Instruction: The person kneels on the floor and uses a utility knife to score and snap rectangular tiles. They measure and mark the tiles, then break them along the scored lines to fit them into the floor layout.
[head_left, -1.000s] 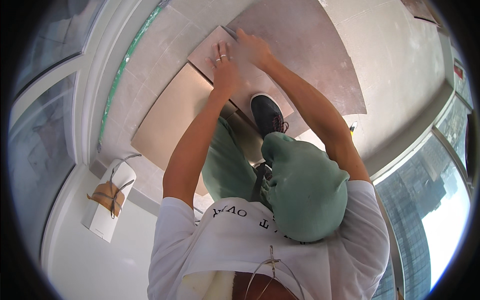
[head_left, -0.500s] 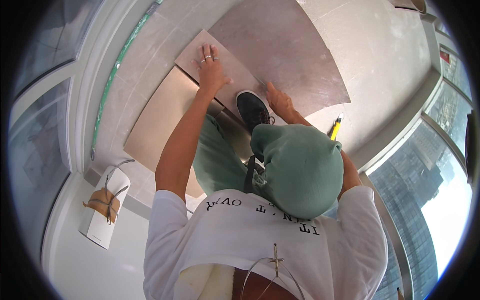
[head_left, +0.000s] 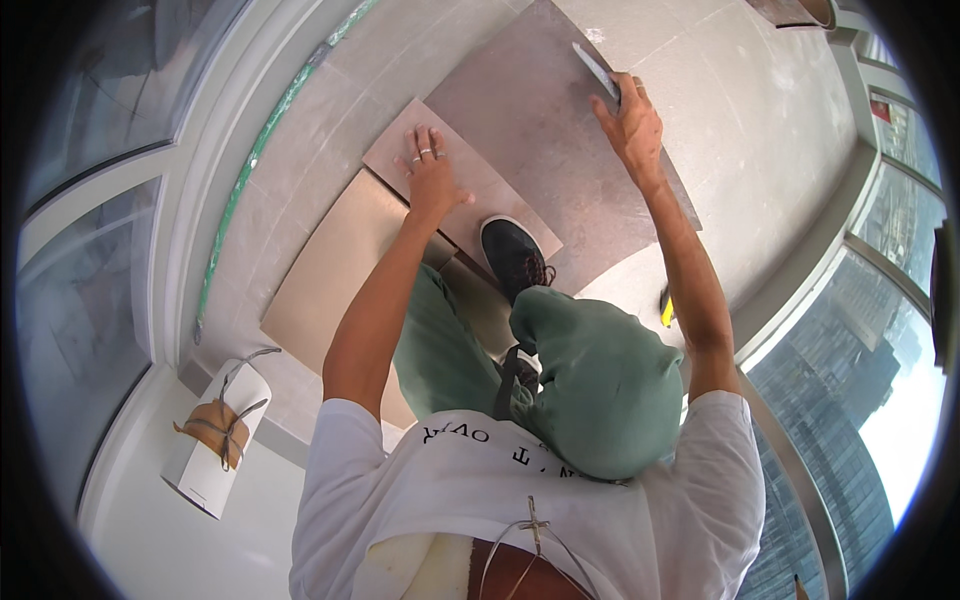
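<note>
My left hand [head_left: 432, 182] lies flat with spread fingers on a narrow pinkish-brown strip of board [head_left: 488, 192]. The toe of my black shoe [head_left: 512, 250] also rests on that strip. Under and beyond it lies a large brown sheet [head_left: 500, 85] on the floor. My right hand [head_left: 636, 125] is raised over the far right part of the sheet, closed on a thin, pale grey blade [head_left: 592, 68] that points up and left. Whether the blade has a handle is hidden in the fingers.
A beige board [head_left: 325, 255] lies left of the strip. Past my right forearm shows a yellow utility knife [head_left: 667, 308] on the tiled floor. A green strip [head_left: 262, 145] runs along the left wall. Windows [head_left: 820, 360] stand on the right; a white package with brown wrap [head_left: 215, 435] is lower left.
My right hand has swung forward and right, from beside the shoe to the sheet's far right part, bringing the blade into plain view. My left hand and shoe stay on the strip.
</note>
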